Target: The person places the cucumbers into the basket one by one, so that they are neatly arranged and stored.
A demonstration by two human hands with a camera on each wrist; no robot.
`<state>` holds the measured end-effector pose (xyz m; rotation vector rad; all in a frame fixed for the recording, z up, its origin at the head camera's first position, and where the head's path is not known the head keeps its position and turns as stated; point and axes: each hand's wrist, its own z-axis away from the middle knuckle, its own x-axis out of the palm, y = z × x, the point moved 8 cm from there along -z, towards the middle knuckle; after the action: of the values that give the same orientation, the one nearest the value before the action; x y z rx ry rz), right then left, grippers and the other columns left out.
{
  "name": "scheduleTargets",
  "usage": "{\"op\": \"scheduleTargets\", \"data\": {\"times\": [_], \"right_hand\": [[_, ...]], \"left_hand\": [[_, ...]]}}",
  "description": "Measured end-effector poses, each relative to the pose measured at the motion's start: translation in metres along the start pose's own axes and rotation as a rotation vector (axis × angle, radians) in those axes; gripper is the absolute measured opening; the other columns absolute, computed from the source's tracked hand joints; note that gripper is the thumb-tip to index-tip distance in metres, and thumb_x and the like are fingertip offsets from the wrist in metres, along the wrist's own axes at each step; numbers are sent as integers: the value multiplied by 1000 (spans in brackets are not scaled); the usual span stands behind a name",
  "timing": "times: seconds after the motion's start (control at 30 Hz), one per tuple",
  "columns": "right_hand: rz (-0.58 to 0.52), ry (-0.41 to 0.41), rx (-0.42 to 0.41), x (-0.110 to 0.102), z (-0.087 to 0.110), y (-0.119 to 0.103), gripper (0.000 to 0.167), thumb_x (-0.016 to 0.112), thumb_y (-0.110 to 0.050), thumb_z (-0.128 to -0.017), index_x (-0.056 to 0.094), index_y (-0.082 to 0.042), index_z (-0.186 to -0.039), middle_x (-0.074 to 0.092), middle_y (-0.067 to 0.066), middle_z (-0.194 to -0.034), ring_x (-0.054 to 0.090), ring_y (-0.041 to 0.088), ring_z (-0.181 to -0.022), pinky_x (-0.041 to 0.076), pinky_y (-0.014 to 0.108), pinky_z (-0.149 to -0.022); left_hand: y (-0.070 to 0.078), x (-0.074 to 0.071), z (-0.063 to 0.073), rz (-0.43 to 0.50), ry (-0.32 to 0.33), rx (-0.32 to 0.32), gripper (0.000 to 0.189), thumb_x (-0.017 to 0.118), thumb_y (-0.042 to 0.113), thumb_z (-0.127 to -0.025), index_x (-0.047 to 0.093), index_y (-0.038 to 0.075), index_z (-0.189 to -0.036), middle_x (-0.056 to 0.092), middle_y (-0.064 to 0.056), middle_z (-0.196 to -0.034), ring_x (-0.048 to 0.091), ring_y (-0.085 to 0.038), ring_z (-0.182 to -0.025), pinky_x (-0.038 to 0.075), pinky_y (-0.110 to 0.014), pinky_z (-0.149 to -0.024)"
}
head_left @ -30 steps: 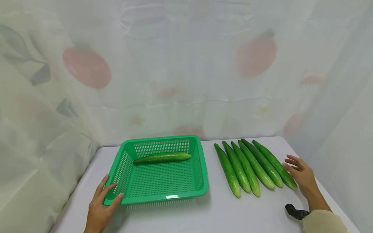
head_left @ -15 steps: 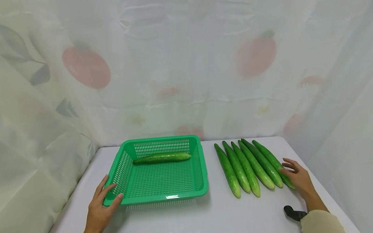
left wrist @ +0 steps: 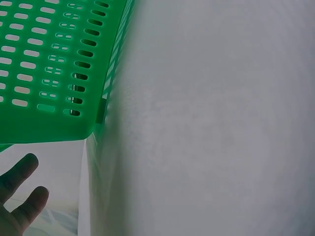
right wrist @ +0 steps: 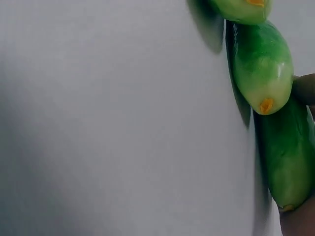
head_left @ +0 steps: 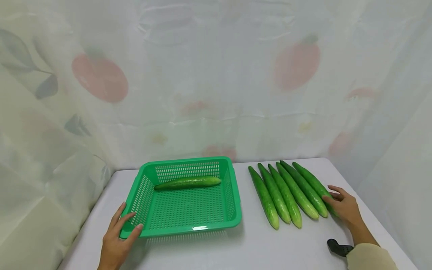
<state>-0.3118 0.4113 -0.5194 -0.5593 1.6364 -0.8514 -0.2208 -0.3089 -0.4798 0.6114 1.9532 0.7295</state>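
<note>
At the near left corner of the green plastic basket [head_left: 189, 231] my left hand [head_left: 116, 240] rests with spread, fairly straight fingers, the thumb by the front rim. Two of its fingers [left wrist: 30, 204] show below the basket wall in the left wrist view. One cucumber [head_left: 187, 183] lies crosswise inside the basket. My right hand [head_left: 348, 210] grips the rightmost cucumber [head_left: 311, 180] of a row near its front end, thumb on the left side and fingers over the right. The right wrist view shows that cucumber's pale tip [right wrist: 290, 184] beside the palm, with the neighbouring cucumber [right wrist: 263, 69] close by.
Several more cucumbers [head_left: 264, 198] lie side by side, slanting, on the white table [head_left: 270, 251]. A black strap-like piece [head_left: 339, 247] sticks out by the right sleeve [head_left: 369, 257]. A printed curtain [head_left: 216, 93] hangs behind the table and along both sides.
My right hand has moved left and down onto the rightmost cucumber and now holds it near its front end. The left hand and basket have stayed put.
</note>
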Motion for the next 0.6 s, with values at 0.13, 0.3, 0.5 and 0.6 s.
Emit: {"op": "scheduleTargets", "data": {"times": [0.13, 0.3, 0.5, 0.6], "right_hand": [[-45, 9, 75, -5, 1, 2, 71, 61, -44, -93, 40, 3, -143, 48, 33, -132, 34, 52, -127, 28, 64, -98], [-147, 40, 157, -16, 2, 0, 75, 65, -47, -90, 40, -4, -146, 46, 24, -138, 30, 46, -133, 31, 53, -102], [-398, 52, 100, -31, 4, -21, 68, 74, -33, -86, 48, -10, -144, 60, -16, -114, 62, 9, -98, 54, 28, -68], [-560, 46, 17, -38, 4, -38, 58, 76, -20, -85, 54, -14, -139, 60, -23, -103, 63, -1, -83, 55, 30, -62]], "left_hand": [[1, 1, 1, -3, 2, 13, 43, 75, 24, -87, 61, 10, -126, 27, 7, -154, 22, -4, -138, 25, -22, -102], [1, 1, 1, -7, 5, 17, 43, 75, 23, -87, 62, 11, -126, 28, 8, -154, 22, -3, -137, 24, -19, -101], [1, -1, 0, -8, 14, 27, 44, 76, 23, -86, 62, 11, -126, 28, 7, -154, 23, -3, -137, 22, -14, -99], [1, -1, 0, -7, 14, 28, 44, 76, 23, -86, 62, 11, -126, 29, 6, -154, 22, -3, -137, 22, -16, -100]]}}
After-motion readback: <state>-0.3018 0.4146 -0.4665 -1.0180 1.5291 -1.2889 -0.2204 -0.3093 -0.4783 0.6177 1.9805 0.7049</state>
